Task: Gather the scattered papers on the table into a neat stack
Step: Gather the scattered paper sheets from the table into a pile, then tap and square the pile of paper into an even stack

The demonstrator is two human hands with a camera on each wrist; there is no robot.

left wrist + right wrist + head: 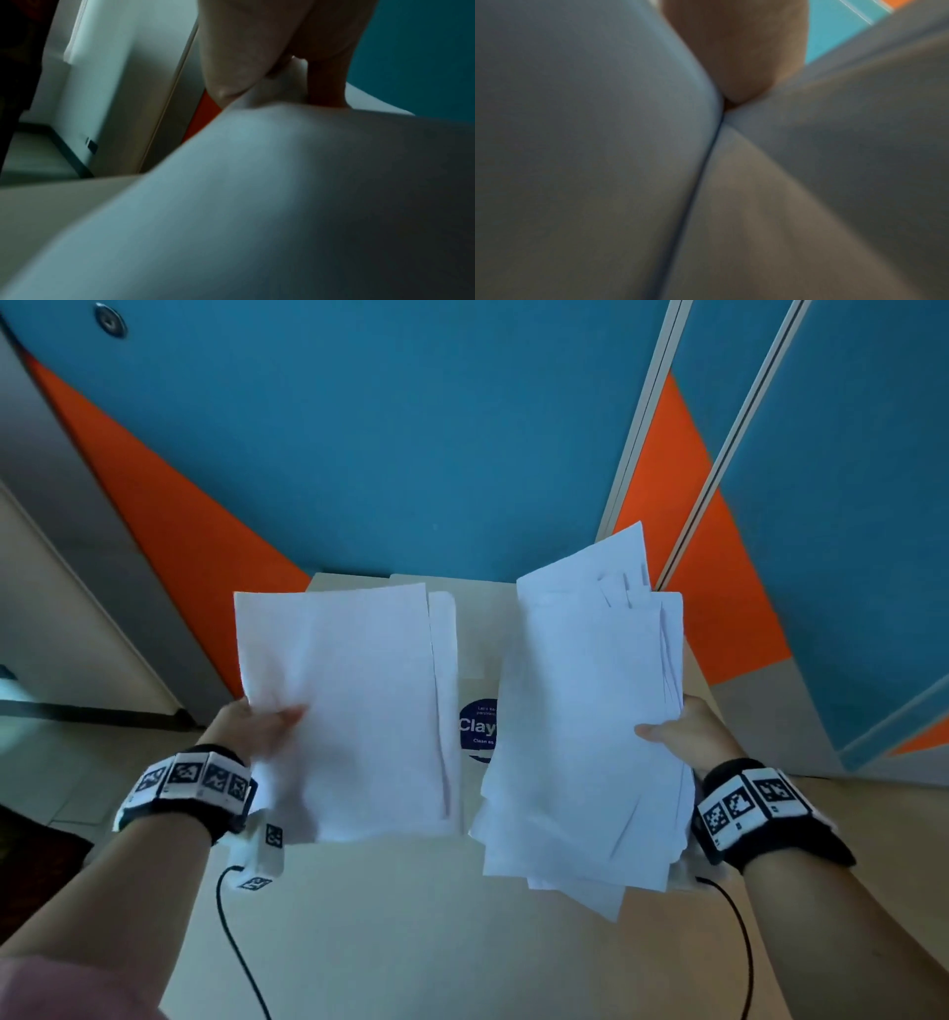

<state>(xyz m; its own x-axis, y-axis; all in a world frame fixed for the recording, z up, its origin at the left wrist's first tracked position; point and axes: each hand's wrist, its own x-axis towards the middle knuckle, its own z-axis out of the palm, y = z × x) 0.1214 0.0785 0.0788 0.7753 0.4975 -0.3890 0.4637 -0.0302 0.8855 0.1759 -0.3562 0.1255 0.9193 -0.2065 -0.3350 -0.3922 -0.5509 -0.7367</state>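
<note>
The gathering looks mostly done: the left hand [257, 726] grips a fairly even sheaf of papers [344, 711] and the right hand [683, 737] pinches a thicker, ragged bundle [580, 737], both lifted above the table [411, 942] and held apart. No loose sheets show on the table (its far end is hidden). Merging and squaring the edges remain, I'd say.

- Two bundles of white paper sheets: a neater left bundle [349, 706] and a ragged, thicker right bundle [585, 726]; the sheets in each are too many to count.
- Two bare hands, the left hand [257, 726] and the right hand [683, 731], one per bundle.
- Two black wristbands with square-patterned tags [190, 783].
- One pale beige worktop [436, 916].
- One dark blue round sticker [477, 729].
</note>
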